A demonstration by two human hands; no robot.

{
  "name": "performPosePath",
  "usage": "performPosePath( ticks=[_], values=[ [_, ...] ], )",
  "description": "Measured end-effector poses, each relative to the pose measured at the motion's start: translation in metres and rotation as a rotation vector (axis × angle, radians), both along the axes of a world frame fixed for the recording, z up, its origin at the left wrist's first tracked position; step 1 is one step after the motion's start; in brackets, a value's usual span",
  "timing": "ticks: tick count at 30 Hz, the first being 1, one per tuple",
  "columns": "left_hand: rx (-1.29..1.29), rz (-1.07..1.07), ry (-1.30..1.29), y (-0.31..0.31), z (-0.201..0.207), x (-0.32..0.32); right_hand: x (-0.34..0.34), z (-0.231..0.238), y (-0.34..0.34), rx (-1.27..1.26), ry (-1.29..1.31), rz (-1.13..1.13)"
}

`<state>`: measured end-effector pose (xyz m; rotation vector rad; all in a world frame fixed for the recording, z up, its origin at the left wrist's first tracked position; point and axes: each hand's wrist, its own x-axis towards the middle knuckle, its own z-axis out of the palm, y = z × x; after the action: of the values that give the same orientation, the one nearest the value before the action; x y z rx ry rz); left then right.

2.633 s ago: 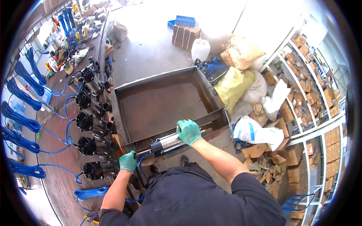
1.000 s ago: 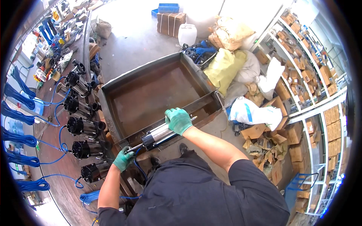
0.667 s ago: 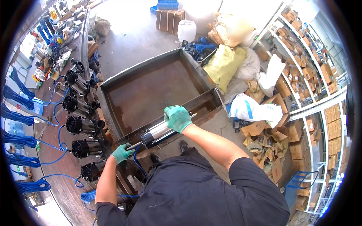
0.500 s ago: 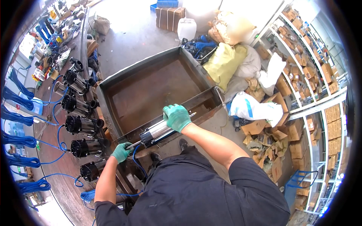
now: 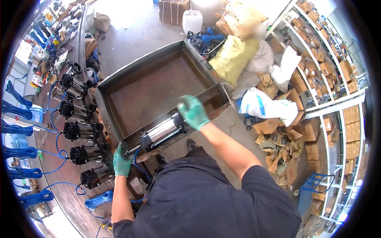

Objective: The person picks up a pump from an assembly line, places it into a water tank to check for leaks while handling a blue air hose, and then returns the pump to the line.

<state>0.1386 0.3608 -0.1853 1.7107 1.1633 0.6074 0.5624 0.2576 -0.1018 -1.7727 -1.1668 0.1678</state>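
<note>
A steel-bodied pump (image 5: 162, 132) with black ends lies slantwise over the near edge of a water-filled metal tank (image 5: 106, 116). My left hand (image 5: 122, 162), in a green glove, is closed at the narrow handle-like part on the pump's left end; its fingertips are partly hidden. A blue cable (image 5: 136, 159) hangs down from that end. My right hand (image 5: 194, 113), also gloved in green, is beside the pump's black right end, smeared by motion. Whether it touches the pump cannot be made out.
Several similar pumps (image 5: 81, 131) line the workbench (image 5: 53, 166) at left, with coiled blue cables (image 5: 22, 173) beyond. Sacks (image 5: 232, 59) and cardboard boxes (image 5: 268, 125) crowd the right side of the tank. Shelving (image 5: 335, 107) stands further right. A white jerrycan (image 5: 192, 21) is behind the tank.
The pump has shifted slightly left, and its black right end now shows. My right hand has come off the steel body and moved up and right. My left hand has turned more upright.
</note>
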Motion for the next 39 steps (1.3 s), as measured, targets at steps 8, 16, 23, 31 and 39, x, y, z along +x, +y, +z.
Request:
performPosePath(
  ticks=[8, 16, 23, 31, 39],
  values=[
    [0.121, 0.316, -0.058, -0.04, 0.015, -0.016, 0.204, -0.156, -0.14, -0.519, 0.185, -0.605],
    [0.104, 0.161, -0.174, -0.058, 0.114, 0.075, 0.1, -0.019, -0.077, -0.255, 1.31, -0.112],
    [-0.081, -0.024, -0.553, -0.069, 0.179, 0.167, -0.072, 0.034, -0.058, -0.279, 0.599, 0.603],
    [-0.506, 0.748, -0.761, -0.045, 0.151, 0.114, -0.118, 0.039, -0.02, -0.266, 0.08, 0.987],
    [-0.726, 0.933, -0.373, -0.011, 0.059, -0.01, -0.034, 0.045, 0.028, -0.333, -0.159, 0.54]
  ],
)
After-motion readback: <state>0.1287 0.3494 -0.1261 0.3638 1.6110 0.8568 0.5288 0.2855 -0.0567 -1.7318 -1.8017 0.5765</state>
